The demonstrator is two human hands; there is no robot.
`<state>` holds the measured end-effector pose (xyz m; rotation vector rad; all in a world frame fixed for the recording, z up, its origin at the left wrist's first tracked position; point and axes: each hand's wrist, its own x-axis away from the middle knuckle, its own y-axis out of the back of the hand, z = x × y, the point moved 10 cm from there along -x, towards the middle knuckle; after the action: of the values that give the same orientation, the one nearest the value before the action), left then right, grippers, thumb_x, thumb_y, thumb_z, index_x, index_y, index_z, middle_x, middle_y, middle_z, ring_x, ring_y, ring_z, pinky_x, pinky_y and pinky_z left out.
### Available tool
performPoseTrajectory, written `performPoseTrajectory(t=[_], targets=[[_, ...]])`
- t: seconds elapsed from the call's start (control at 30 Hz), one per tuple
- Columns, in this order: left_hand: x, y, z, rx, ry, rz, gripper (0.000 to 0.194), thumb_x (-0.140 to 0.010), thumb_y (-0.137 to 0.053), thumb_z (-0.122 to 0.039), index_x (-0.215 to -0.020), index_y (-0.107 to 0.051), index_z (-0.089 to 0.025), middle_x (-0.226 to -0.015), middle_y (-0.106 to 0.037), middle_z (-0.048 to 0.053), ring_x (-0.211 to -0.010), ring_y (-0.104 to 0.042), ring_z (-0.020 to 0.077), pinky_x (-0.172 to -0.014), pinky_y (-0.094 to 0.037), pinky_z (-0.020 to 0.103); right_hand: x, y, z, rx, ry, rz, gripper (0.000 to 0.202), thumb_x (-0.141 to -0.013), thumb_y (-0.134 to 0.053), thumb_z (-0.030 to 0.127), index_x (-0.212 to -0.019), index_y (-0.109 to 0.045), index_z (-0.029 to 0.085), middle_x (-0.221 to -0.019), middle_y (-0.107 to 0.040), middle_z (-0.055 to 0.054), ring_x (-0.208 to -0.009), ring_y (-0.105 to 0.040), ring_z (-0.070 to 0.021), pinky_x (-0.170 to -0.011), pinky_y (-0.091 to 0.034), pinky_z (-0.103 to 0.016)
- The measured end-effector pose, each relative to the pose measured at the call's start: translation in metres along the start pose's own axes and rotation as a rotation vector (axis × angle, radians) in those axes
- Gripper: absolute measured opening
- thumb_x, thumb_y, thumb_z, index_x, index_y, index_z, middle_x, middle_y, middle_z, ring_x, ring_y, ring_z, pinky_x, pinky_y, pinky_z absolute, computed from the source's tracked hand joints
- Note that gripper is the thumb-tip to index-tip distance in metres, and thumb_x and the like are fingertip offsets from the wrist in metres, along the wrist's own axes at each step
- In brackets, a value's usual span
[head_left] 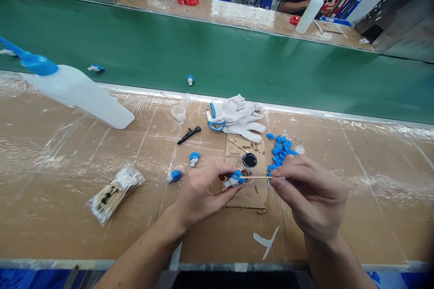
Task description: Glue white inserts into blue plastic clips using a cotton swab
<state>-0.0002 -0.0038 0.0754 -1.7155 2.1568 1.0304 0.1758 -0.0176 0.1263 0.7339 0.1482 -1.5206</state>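
Over one cardboard piece (233,198), our left hand (203,189) pinches one blue-and-white plastic part (234,179); our right hand (312,194), fingers nearly closed, holds one thin wooden stick (256,177) against it (two white-and-blue parts (194,159) lie left of the cardboard).

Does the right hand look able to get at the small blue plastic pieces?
Probably yes: the blue pieces lie beside the right hand, apparently unobstructed, though its fingers hold a thin wooden stick.
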Motion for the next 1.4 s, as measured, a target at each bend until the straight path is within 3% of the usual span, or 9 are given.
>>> performPoseTrajectory(t=[0.53,0.67,0.73,0.8,1.0,1.07,1.13,1.23,1.4], targets=[[0.001,-0.002,0.002,-0.021,0.031,0.021,0.026,-0.081,-0.083,-0.011,-0.101,-0.069,-0.018,-0.089,-0.082,0.002,-0.076,-0.077,0.0149,-0.073,-0.062,0.024,-0.003,-0.016,0.007,0.103,0.019,0.081,0.020,-0.088,-0.070,0.005,-0.092,-0.075,0.024,-0.075,-0.068,0.001,-0.061,-0.059,-0.0130,-0.056,-0.047,-0.028],[-0.001,-0.001,0.003,-0.016,0.044,0.022,0.025,-0.081,-0.082,-0.010,-0.101,-0.069,-0.018,-0.090,-0.082,0.002,-0.076,-0.077,0.0149,-0.073,-0.062,0.024,-0.001,0.000,0.004,0.081,0.022,0.064,0.020,-0.090,-0.070,0.006,-0.095,-0.075,0.025,-0.077,-0.068,0.001,-0.065,-0.059,-0.0139,-0.058,-0.047,-0.029],[-0.001,0.002,0.003,-0.004,0.055,0.014,0.024,-0.082,-0.081,-0.009,-0.102,-0.069,-0.018,-0.090,-0.081,0.002,-0.077,-0.076,0.0146,-0.074,-0.062,0.024,0.004,0.015,-0.004,0.111,0.017,0.016,0.021,-0.091,-0.069,0.006,-0.096,-0.074,0.026,-0.079,-0.068,0.000,-0.068,-0.060,-0.0147,-0.060,-0.048,-0.029],[-0.002,0.004,0.005,0.007,0.074,0.015,0.022,-0.084,-0.079,-0.010,-0.102,-0.069,-0.018,-0.091,-0.080,0.002,-0.078,-0.075,0.0144,-0.074,-0.061,0.025,0.013,0.016,-0.015,0.183,0.021,0.054,0.021,-0.091,-0.069,0.006,-0.098,-0.075,0.025,-0.082,-0.069,-0.001,-0.070,-0.062,-0.0152,-0.062,-0.050,-0.029],[0.006,0.004,0.040,0.199,0.381,-0.033,0.021,-0.088,-0.076,-0.017,-0.108,-0.073,-0.022,-0.098,-0.079,0.002,-0.088,-0.076,0.0157,-0.079,-0.064,0.026,0.045,-0.023,-0.037,0.416,0.114,0.379,0.021,-0.097,-0.061,0.013,-0.112,-0.075,0.019,-0.081,-0.067,-0.005,-0.066,-0.062,-0.0159,-0.056,-0.048,-0.027],[0.010,0.002,0.054,0.336,0.494,-0.072,0.023,-0.086,-0.078,-0.020,-0.109,-0.073,-0.022,-0.099,-0.080,0.003,-0.087,-0.078,0.0168,-0.079,-0.066,0.026,0.045,-0.013,-0.046,0.384,0.069,0.433,0.035,-0.096,-0.055,0.012,-0.126,-0.070,0.021,-0.090,-0.068,-0.006,-0.074,-0.064,-0.0176,-0.061,-0.052,-0.029],[0.012,0.003,0.064,0.431,0.571,-0.112,0.025,-0.084,-0.080,-0.022,-0.107,-0.072,-0.019,-0.096,-0.081,0.004,-0.085,-0.080,0.0181,-0.077,-0.067,0.028,0.032,0.017,-0.060,0.373,-0.012,0.372,0.043,-0.096,-0.052,0.012,-0.135,-0.065,0.024,-0.097,-0.068,-0.006,-0.081,-0.066,-0.0188,-0.068,-0.054,-0.031],[0.017,0.003,0.074,0.486,0.664,-0.116,0.030,-0.081,-0.084,-0.027,-0.105,-0.071,-0.017,-0.095,-0.082,0.007,-0.085,-0.081,0.0207,-0.079,-0.069,0.031,0.002,0.059,-0.091,0.615,-0.103,0.258,0.032,-0.101,-0.052,0.018,-0.128,-0.070,0.024,-0.097,-0.067,-0.007,-0.086,-0.065,-0.0213,-0.072,-0.054,-0.034],[0.024,0.001,0.082,0.552,0.744,-0.106,0.043,-0.080,-0.085,-0.037,-0.114,-0.070,-0.015,-0.103,-0.083,0.012,-0.094,-0.082,0.0260,-0.084,-0.069,0.035,-0.026,0.029,-0.133,0.740,-0.068,0.549,0.010,-0.085,-0.077,0.017,-0.087,-0.078,0.026,-0.093,-0.070,-0.006,-0.090,-0.064,-0.0244,-0.072,-0.052,-0.032]])
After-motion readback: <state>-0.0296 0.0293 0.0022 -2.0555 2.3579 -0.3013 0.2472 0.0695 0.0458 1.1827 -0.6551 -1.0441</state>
